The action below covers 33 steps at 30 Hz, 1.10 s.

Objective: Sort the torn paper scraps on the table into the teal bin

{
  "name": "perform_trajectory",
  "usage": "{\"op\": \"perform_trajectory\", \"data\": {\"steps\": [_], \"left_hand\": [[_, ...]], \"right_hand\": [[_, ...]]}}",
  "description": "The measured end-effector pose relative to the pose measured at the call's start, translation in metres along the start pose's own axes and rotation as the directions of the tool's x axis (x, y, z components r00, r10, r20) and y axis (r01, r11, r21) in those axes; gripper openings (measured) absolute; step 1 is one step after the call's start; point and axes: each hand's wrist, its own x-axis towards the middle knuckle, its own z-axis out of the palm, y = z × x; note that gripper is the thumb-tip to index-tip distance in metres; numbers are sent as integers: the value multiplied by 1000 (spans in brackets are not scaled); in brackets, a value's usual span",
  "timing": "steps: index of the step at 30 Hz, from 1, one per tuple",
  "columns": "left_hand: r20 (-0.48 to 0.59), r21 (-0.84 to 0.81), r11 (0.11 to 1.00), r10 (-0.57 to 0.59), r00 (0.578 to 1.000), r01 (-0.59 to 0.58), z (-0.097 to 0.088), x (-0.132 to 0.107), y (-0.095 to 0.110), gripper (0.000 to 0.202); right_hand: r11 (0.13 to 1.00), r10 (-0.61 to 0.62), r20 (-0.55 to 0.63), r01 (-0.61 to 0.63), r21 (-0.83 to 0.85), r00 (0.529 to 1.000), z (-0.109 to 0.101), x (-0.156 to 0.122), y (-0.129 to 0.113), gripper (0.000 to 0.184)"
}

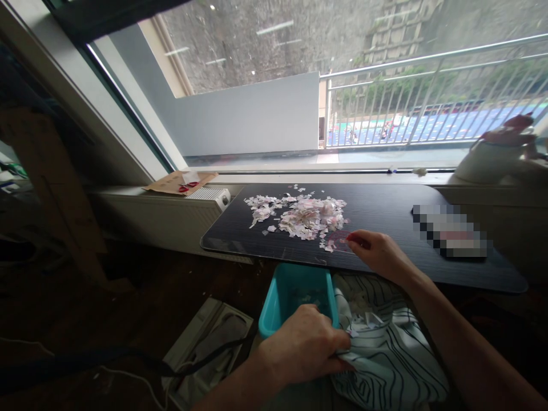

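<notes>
My left hand (306,342) is closed on a fold of white cloth with dark stripes (394,354), beside a turquoise plastic bin (269,308). Small pale scraps show at the bottom of the bin, and more paper bits (366,321) lie on the cloth. Over the front edge of the dark table, my right hand (379,251) has its fingertips pinched together at a thin, sheer reddish piece (338,238); its kind is unclear. Left of it spreads a heap of torn white and pinkish paper scraps (308,217).
The dark table (385,200) stands against a window. A blurred-out object (454,231) lies on its right side. Red-handled scissors (188,186) rest on cardboard (165,184) on the left sill, near a radiator (205,214). A white figure (492,154) sits at right.
</notes>
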Motion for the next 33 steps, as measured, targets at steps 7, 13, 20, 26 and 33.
{"op": "perform_trajectory", "data": {"steps": [7, 13, 20, 26, 33], "left_hand": [[-1, 10, 1000, 1, 1000, -1, 1, 0, -1, 28], [-7, 30, 1000, 0, 1000, 1, 2, -1, -2, 28], [-1, 23, 1000, 15, 1000, -15, 1, 1, -2, 27], [-2, 26, 1000, -10, 1000, 10, 2, -2, -3, 29], [-7, 32, 999, 2, 1000, -1, 2, -1, -3, 29]], "right_hand": [[996, -86, 68, 86, 11, 994, 13, 15, -14, 25], [998, -39, 41, 41, -46, 998, 4, 12, -3, 26], [1000, -18, 36, 18, 10, 999, 6, 7, -4, 27], [996, 0, 9, 1, -93, 1000, 2, 7, -6, 25], [999, -41, 66, 43, -27, 997, 5, 7, -8, 27]]}}
